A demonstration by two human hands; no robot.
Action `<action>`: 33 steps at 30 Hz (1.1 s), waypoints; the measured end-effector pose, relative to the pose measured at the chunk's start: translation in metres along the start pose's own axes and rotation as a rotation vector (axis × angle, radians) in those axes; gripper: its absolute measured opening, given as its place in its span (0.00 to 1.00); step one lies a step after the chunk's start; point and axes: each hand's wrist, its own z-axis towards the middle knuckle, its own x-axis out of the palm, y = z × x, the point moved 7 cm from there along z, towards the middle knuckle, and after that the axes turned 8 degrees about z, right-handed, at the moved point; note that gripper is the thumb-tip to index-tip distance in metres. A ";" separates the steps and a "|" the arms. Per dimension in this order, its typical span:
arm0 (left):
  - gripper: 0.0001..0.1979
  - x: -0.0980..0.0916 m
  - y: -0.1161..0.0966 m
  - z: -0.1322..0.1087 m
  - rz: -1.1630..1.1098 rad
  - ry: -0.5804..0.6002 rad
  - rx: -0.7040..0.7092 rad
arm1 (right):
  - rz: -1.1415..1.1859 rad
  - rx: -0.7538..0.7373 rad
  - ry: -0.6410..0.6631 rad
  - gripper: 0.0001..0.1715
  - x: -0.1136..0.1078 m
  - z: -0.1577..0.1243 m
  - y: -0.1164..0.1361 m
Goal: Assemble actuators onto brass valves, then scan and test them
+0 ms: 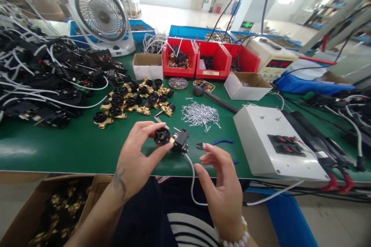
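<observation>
Between thumb and fingers, my left hand [137, 152] grips a brass valve fitting with a round black cap [162, 136]. Joined or pressed against its right side is a black electrical module [181, 141], from which a white cable [191, 170] runs down and off to the right. My right hand [222, 179] is raised right of the module, fingers curved and apart, with nothing seen in it. Just behind its fingertips lie blue-handled cutting pliers [222, 141] on the green table. A loose pile of silver wire clips [201, 114] lies beyond, with a rubber mallet [216, 98] behind it.
More brass fittings with black caps [131, 102] cluster at left centre, beside a heap of cabled black modules [43, 73]. Red bins [179, 57], a small white box [246, 87] and a fan [100, 13] stand behind. A grey metal box [261, 135] occupies the right.
</observation>
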 end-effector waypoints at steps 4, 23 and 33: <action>0.17 -0.007 -0.042 -0.009 -0.146 -0.020 0.101 | 0.359 0.136 0.178 0.30 0.017 -0.003 0.007; 0.32 0.059 -0.034 -0.023 0.430 0.309 0.006 | 0.802 0.357 0.103 0.20 -0.010 -0.006 -0.008; 0.44 0.080 0.008 -0.009 0.102 0.360 -0.278 | 0.755 0.327 0.088 0.17 -0.021 -0.008 0.000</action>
